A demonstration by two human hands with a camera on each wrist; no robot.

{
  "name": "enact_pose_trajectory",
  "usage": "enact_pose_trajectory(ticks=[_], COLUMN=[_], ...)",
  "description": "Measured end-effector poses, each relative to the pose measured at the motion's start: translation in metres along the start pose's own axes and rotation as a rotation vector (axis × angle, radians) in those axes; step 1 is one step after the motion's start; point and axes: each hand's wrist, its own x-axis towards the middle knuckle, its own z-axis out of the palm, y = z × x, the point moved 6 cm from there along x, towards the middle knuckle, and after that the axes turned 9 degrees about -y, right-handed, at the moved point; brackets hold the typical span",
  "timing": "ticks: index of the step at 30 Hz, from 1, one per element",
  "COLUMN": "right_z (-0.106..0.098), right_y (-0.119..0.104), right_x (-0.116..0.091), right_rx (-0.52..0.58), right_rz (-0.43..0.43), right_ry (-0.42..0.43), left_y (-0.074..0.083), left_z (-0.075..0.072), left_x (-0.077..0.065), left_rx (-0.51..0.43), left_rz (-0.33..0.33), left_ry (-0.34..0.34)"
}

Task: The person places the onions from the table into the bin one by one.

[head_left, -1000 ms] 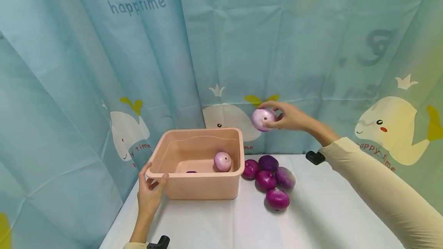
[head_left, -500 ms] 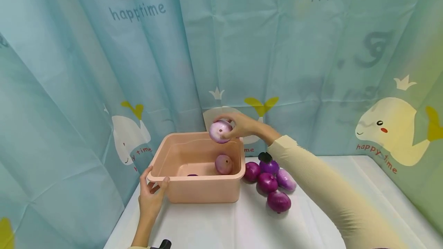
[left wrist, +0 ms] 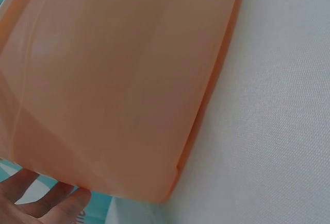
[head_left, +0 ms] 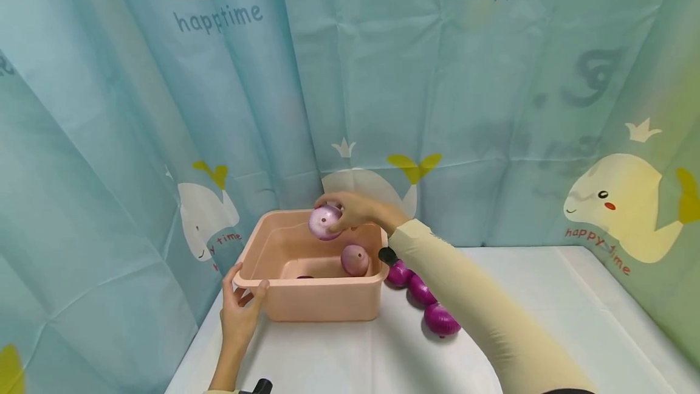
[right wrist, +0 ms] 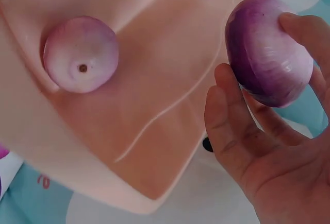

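Observation:
My right hand (head_left: 352, 208) holds a pale purple onion (head_left: 324, 222) above the pink plastic box (head_left: 322, 300), near its back rim. In the right wrist view the thumb and fingers pinch this onion (right wrist: 270, 54) by its sides, over the box wall. Another pale onion (head_left: 355, 260) lies inside, in the right part of the box. A dark purple bit of something (head_left: 304, 276) just shows behind the front wall; most of it is hidden. At the front left corner my left hand (head_left: 239, 315) grips the rim, thumb in front and fingers round the side.
To the right of the box, red onions (head_left: 442, 320) lie on the white tablecloth (head_left: 328, 357), partly covered by the right sleeve (head_left: 470, 297). A blue curtain (head_left: 492, 96) with whale prints hangs close behind the box.
My right hand has carried the pale onion leftward and down, from beyond the box's right side to above the box. My left hand keeps its grip on the rim.

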Motion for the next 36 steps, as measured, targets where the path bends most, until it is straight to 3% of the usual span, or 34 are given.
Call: enact_pose_trajectory(ticks=[18, 25, 36], right_z=[0.008, 0.012, 0.005], right_y=[0.006, 0.006, 0.002], right_x=[0.007, 0.004, 0.002], right_rx=[-0.105, -0.08, -0.122], right_rz=[0.029, 0.02, -0.01], right_ry=[-0.026, -0.082, -0.059], left_y=[0.001, 0.0, 0.0], left_z=[0.003, 0.003, 0.001], left_x=[0.001, 0.002, 0.003], left_rx=[0.004, 0.022, 0.042], left_rz=[0.03, 0.026, 0.037], left_ry=[0.011, 0.01, 0.029])
